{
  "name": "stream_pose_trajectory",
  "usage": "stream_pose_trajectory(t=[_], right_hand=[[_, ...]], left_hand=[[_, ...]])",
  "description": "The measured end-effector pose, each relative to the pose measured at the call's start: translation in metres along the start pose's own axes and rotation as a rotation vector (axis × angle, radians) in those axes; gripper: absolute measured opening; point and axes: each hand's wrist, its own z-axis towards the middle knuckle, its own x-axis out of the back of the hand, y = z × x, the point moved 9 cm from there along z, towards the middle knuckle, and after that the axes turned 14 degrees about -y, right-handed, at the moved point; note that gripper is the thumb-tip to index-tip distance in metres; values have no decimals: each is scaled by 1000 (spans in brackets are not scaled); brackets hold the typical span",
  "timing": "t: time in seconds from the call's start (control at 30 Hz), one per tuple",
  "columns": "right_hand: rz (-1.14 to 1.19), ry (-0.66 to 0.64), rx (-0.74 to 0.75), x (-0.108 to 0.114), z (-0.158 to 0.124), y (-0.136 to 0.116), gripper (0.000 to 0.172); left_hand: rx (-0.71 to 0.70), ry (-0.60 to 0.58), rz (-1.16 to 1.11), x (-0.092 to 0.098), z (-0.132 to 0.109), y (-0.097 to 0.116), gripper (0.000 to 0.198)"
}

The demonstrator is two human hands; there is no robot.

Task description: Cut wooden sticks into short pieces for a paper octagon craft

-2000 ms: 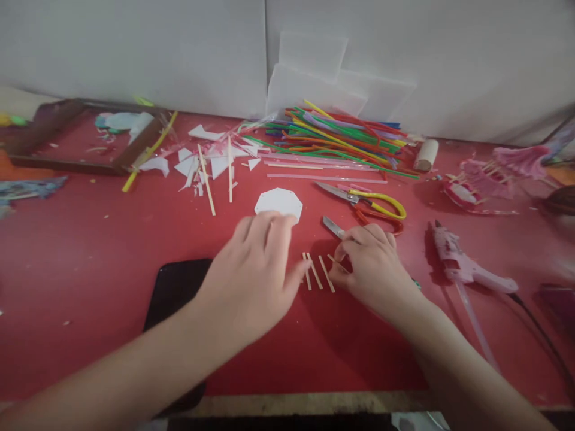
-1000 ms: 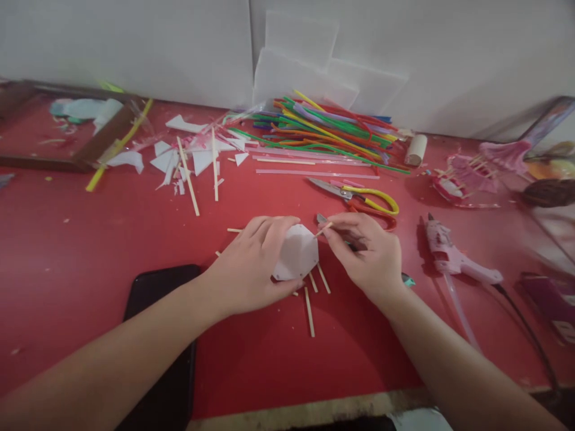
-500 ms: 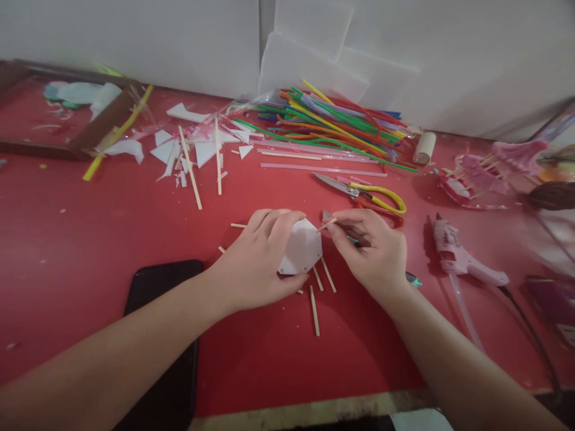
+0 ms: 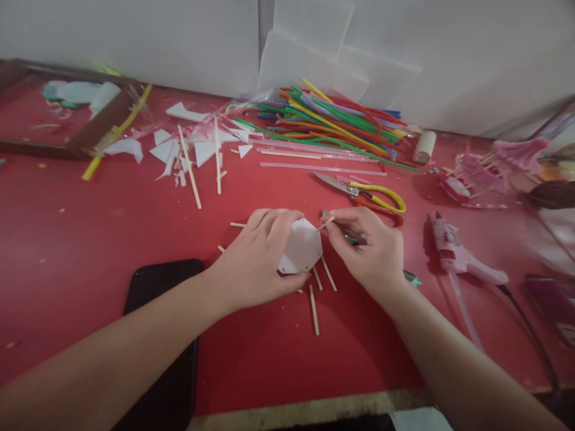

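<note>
A white many-sided foam or card piece with small holes near its edge lies mid-table. My left hand is closed round its left side, fingers at the back and thumb at the front edge. Between thumb and fingers, my right hand pinches a short wooden stick, its lower end at the piece's upper right corner. Under that hand shows part of a green-handled tool, mostly hidden. Several cut sticks lie around the piece, among them a loose one in front.
Scissors, colourful pipe cleaners and white scraps lie behind. A pink glue gun with its cord is at right. A black phone lies under my left forearm; a brown frame is far left.
My right hand has shifted very slightly left with the stick, which stays at the corner of the white piece. My left hand keeps its hold.
</note>
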Motion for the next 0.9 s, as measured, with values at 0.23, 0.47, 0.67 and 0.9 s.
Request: stream_pose_trajectory(t=[0.23,0.47,0.67,0.9], right_hand=[[-30,-15,-8,-1,3,0,10],[2,-59,-38,-5,6,4,8],[7,-63,-52,-5,6,6,6],[28,-58,-50,-6,6,7,6]], left_hand=[[-2,5,2,0,0,1,60],[3,-1,-2,0,0,0,59],[9,-4,-10,-1,2,-1,59],[7,-6,-4,-1,2,1,59]])
